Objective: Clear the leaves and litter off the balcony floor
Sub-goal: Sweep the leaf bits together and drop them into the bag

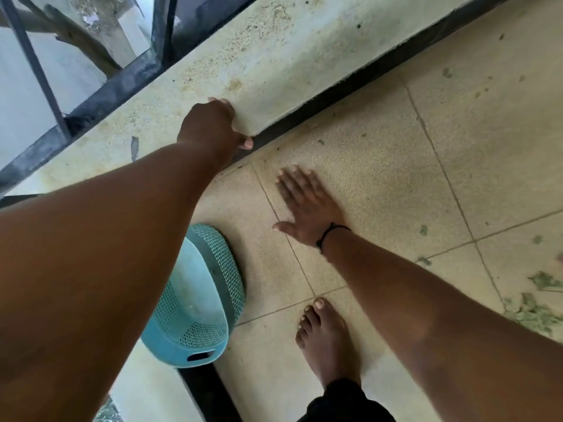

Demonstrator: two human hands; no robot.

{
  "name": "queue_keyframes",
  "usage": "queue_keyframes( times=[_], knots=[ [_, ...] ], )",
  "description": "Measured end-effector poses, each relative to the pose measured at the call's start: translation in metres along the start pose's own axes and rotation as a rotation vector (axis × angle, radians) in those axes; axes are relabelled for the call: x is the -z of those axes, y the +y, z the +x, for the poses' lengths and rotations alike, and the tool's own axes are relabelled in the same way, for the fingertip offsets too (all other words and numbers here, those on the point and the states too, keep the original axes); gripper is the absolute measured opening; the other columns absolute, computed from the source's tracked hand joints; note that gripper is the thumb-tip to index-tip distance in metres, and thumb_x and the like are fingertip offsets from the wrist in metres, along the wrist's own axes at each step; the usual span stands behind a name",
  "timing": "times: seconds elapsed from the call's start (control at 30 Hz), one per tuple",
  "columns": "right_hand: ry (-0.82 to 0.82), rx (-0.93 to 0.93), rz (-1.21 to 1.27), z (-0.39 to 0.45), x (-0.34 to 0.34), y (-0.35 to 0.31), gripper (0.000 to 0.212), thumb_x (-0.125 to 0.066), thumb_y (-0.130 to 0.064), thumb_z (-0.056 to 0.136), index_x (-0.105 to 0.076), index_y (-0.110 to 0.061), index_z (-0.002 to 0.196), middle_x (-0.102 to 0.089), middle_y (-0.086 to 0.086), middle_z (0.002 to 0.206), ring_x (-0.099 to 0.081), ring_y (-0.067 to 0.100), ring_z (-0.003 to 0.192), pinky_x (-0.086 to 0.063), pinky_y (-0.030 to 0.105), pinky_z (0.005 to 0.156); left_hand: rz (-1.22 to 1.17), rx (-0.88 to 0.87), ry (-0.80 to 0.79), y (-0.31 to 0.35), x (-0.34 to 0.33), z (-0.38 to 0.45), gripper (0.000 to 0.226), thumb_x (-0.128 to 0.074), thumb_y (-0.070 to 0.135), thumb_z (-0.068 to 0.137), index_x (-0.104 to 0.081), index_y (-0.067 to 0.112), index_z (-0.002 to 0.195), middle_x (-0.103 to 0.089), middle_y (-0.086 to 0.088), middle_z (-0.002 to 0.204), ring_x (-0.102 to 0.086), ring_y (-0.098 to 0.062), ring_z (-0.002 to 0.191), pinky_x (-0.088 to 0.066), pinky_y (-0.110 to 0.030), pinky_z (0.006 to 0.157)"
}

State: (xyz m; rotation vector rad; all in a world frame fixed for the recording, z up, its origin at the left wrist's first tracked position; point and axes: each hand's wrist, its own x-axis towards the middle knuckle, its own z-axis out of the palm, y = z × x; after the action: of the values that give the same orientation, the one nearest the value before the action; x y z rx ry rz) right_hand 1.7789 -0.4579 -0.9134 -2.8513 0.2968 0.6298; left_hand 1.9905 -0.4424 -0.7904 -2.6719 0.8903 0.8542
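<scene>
Two bare forearms reach down: the left hand curls over the edge of the rough concrete ledge, while the right hand, a black band at its wrist, hangs flat with fingers spread above the floor, holding nothing. One blue perforated plastic basket stands by the ledge. Green leaves lie scattered on the speckled beige tiles at right. One bare foot stands nearby.

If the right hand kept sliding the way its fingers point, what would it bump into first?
Probably the dark gap at the foot of the ledge. The right hand points up-left over bare tile, with nothing in between, though depth is hard to judge.
</scene>
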Motion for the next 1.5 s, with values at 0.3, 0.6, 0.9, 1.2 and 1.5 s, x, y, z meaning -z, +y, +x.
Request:
queue_keyframes(
  times=[0.3, 0.6, 0.9, 1.2, 1.5],
  knots=[
    [0.154, -0.774, 0.350, -0.014, 0.008, 0.052, 0.104, -0.025, -0.076, 0.090, -0.007, 0.005, 0.152, -0.006, 0.029, 0.159, -0.004, 0.045, 0.147, 0.000, 0.056, 0.120, 0.025, -0.020, -0.070, -0.003, -0.001, 0.000, 0.090, -0.070, 0.036, 0.089, -0.018, 0.007, 0.157, -0.017, -0.016, 0.163, -0.030, -0.037, 0.143, -0.031, -0.040, 0.112],
    [0.094, -0.388, 0.171, 0.025, 0.016, 0.067, 0.103, -0.015, -0.080, 0.087, 0.008, -0.005, 0.153, 0.004, 0.017, 0.163, 0.003, 0.036, 0.150, 0.008, 0.050, 0.118, 0.062, -0.024, -0.062, -0.005, 0.001, 0.001, 0.089, -0.070, 0.035, 0.089, -0.019, 0.008, 0.156, -0.014, -0.016, 0.163, -0.030, -0.038, 0.143, -0.030, -0.042, 0.113],
    [0.030, -1.257, 0.511, -0.112, -0.024, 0.150, 0.121, -0.012, -0.090, 0.077, 0.000, 0.004, 0.153, -0.001, 0.027, 0.160, -0.002, 0.041, 0.149, -0.001, 0.050, 0.119, 0.059, -0.003, -0.058, -0.003, 0.000, -0.001, 0.086, -0.071, 0.038, 0.088, -0.025, 0.010, 0.155, -0.017, -0.015, 0.163, -0.034, -0.041, 0.140, -0.034, -0.043, 0.109],
    [0.065, -0.742, 0.243, -0.019, 0.044, 0.200, 0.102, -0.013, -0.079, 0.088, 0.003, -0.004, 0.154, 0.005, 0.020, 0.162, 0.004, 0.037, 0.149, 0.011, 0.048, 0.116, 0.075, 0.014, -0.054, -0.001, 0.000, -0.001, 0.083, -0.071, 0.041, 0.087, -0.030, 0.010, 0.153, -0.022, -0.016, 0.162, -0.036, -0.043, 0.138, -0.035, -0.046, 0.108],
    [-0.057, -1.104, 0.418, -0.057, 0.028, 0.231, 0.128, -0.004, -0.097, 0.068, 0.010, -0.002, 0.153, 0.010, 0.021, 0.161, 0.006, 0.037, 0.149, 0.004, 0.052, 0.119, 0.092, 0.022, -0.047, -0.005, -0.002, 0.000, 0.083, -0.072, 0.042, 0.086, -0.032, 0.011, 0.152, -0.022, -0.015, 0.161, -0.037, -0.044, 0.137, -0.035, -0.046, 0.108]
  ],
)
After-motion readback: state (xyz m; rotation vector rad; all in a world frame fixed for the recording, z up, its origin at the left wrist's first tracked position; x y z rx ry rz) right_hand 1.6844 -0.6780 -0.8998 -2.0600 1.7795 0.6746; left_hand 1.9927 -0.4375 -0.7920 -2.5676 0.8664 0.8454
